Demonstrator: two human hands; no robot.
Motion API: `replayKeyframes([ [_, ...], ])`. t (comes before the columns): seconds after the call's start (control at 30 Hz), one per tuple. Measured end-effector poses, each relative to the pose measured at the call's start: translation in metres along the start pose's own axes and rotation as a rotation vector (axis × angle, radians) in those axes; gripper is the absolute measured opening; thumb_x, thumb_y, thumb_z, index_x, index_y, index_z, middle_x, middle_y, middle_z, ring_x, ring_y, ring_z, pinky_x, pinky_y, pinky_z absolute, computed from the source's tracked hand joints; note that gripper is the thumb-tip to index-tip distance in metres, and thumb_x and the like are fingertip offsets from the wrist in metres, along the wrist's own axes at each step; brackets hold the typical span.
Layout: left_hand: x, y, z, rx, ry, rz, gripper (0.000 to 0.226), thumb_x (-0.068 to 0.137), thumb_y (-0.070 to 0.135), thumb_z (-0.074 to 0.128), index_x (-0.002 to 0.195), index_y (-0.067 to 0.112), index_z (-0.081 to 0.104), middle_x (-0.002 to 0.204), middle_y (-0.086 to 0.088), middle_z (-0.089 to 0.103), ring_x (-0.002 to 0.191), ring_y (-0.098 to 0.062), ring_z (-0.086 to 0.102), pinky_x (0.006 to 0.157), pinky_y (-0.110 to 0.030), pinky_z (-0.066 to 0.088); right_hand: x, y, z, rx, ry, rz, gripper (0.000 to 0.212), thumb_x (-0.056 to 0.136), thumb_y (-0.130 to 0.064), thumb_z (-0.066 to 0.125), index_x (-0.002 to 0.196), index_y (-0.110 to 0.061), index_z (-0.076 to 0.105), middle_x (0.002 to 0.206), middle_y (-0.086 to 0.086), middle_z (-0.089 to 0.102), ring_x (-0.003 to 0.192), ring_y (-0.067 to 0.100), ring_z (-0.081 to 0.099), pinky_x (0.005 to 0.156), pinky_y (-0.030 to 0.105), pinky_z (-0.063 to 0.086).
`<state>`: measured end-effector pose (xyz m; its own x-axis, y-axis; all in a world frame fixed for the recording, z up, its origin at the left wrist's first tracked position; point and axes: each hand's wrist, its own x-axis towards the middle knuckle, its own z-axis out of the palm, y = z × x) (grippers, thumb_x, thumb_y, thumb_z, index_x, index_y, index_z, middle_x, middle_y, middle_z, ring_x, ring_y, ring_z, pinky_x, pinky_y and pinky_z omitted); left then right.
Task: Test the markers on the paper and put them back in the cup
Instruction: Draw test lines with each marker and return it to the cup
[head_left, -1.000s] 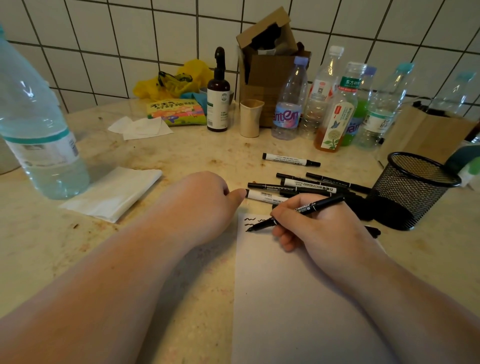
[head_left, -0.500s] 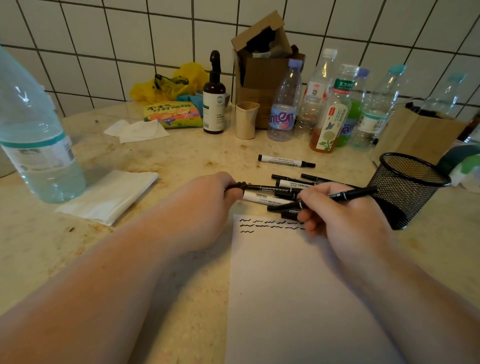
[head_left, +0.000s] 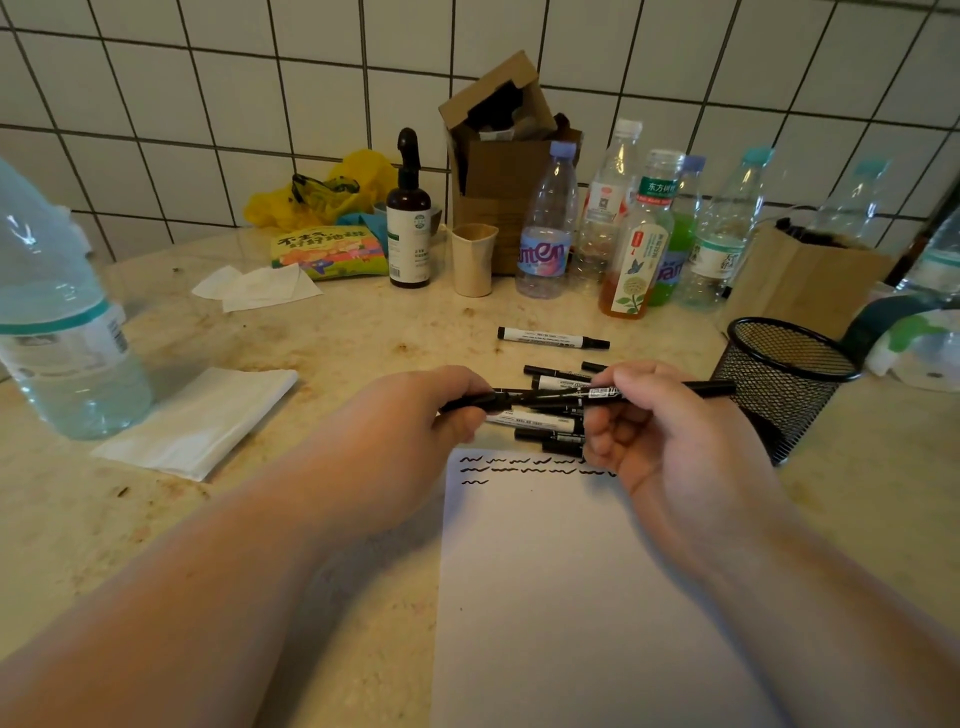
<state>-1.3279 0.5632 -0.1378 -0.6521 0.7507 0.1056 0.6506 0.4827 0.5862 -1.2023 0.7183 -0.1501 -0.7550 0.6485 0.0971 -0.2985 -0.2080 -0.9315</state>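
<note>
I see both hands raised just above the top edge of the paper (head_left: 571, 597), which lies flat on the countertop (head_left: 363, 332). My right hand (head_left: 660, 431) has its fingers curled round the barrel of a black marker (head_left: 602, 393) held level, its far end pointing toward the mesh cup (head_left: 784, 374). My left hand (head_left: 415, 431) pinches a black cap (head_left: 470, 402) at the marker's near end; I cannot tell whether the cap is fully seated. Left and right here are the person's own.

Relative to the paper: three short rows of wavy black strokes (head_left: 519, 470) cross its top edge, the third row only a single squiggle. A loose pile of markers (head_left: 550, 423) lies just beyond that edge, under and between the hands. A single white-barrelled marker (head_left: 553, 338) lies further beyond, apart from the pile. The mesh cup stands upright to the right of the paper's top corner, near the right hand.

A folded white tissue (head_left: 202, 421) lies to the left of the paper, with a large water bottle (head_left: 57, 322) beyond it. A row of drink bottles (head_left: 639, 234) and a cardboard box (head_left: 498, 171) stand far beyond the paper, against the tiled wall (head_left: 208, 78).
</note>
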Motion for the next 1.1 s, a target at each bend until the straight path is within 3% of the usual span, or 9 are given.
replayKeyframes([
  [0.27, 0.0, -0.001, -0.001, -0.045, 0.023, 0.018, 0.019, 0.101, 0.033, 0.046, 0.103, 0.048, 0.058, 0.084, 0.021, 0.065, 0.075, -0.004, 0.06, 0.06, -0.016, 0.044, -0.001, -0.003, -0.001, 0.026, 0.031, -0.013, 0.018, 0.097, -0.007, 0.052, 0.085, -0.006, 0.066, 0.061, 0.009, 0.063, 0.054, 0.016, 0.056, 0.054, 0.029, 0.047],
  [0.43, -0.004, 0.003, -0.002, -0.044, 0.003, 0.058, 0.02, 0.1, 0.036, 0.049, 0.103, 0.055, 0.055, 0.083, 0.023, 0.064, 0.077, -0.006, 0.061, 0.066, -0.02, 0.049, -0.004, -0.002, -0.001, -0.083, -0.012, -0.021, 0.014, 0.096, -0.008, 0.057, 0.088, -0.004, 0.068, 0.064, 0.011, 0.065, 0.057, 0.018, 0.057, 0.057, 0.03, 0.049],
  [0.57, -0.005, 0.004, -0.002, -0.038, -0.017, 0.1, 0.019, 0.097, 0.04, 0.051, 0.108, 0.055, 0.056, 0.085, 0.022, 0.067, 0.079, -0.005, 0.061, 0.072, -0.025, 0.052, -0.004, -0.002, -0.001, -0.132, -0.036, -0.029, 0.01, 0.079, -0.018, 0.07, 0.083, -0.009, 0.075, 0.064, 0.008, 0.064, 0.058, 0.016, 0.057, 0.057, 0.029, 0.049],
  [0.73, -0.004, 0.005, -0.002, -0.031, 0.015, 0.13, 0.012, 0.096, 0.041, 0.053, 0.088, 0.041, 0.062, 0.088, 0.038, 0.06, 0.075, 0.001, 0.055, 0.059, -0.014, 0.044, -0.004, -0.001, -0.002, -0.117, -0.045, -0.006, 0.021, 0.072, -0.025, 0.072, 0.083, -0.009, 0.079, 0.063, 0.007, 0.064, 0.057, 0.015, 0.056, 0.056, 0.028, 0.049],
  [0.83, -0.006, 0.006, -0.001, -0.073, 0.004, 0.127, 0.023, 0.097, 0.038, 0.052, 0.076, 0.033, 0.062, 0.067, 0.024, 0.061, 0.054, -0.001, 0.049, 0.054, -0.011, 0.041, -0.004, -0.001, -0.002, -0.119, -0.04, -0.003, 0.022, 0.072, -0.027, 0.072, 0.08, -0.008, 0.08, 0.063, 0.006, 0.063, 0.056, 0.014, 0.054, 0.055, 0.027, 0.048],
  [0.93, -0.007, 0.009, 0.001, -0.123, -0.03, 0.115, 0.025, 0.097, 0.038, 0.05, 0.082, 0.027, 0.066, 0.066, 0.009, 0.062, 0.054, -0.003, 0.048, 0.052, -0.016, 0.038, -0.003, 0.0, -0.003, -0.114, -0.043, 0.005, 0.022, 0.073, -0.028, 0.071, 0.078, -0.008, 0.081, 0.061, 0.005, 0.062, 0.055, 0.013, 0.053, 0.055, 0.027, 0.047],
  [1.1, -0.006, 0.009, 0.002, -0.331, -0.079, 0.062, 0.024, 0.099, 0.029, 0.051, 0.087, 0.028, 0.072, 0.056, 0.011, 0.058, 0.05, -0.003, 0.045, 0.05, -0.015, 0.036, -0.003, -0.001, -0.002, -0.096, -0.083, 0.001, 0.017, 0.074, -0.024, 0.068, 0.075, -0.011, 0.08, 0.059, 0.006, 0.061, 0.053, 0.014, 0.052, 0.054, 0.026, 0.047],
])
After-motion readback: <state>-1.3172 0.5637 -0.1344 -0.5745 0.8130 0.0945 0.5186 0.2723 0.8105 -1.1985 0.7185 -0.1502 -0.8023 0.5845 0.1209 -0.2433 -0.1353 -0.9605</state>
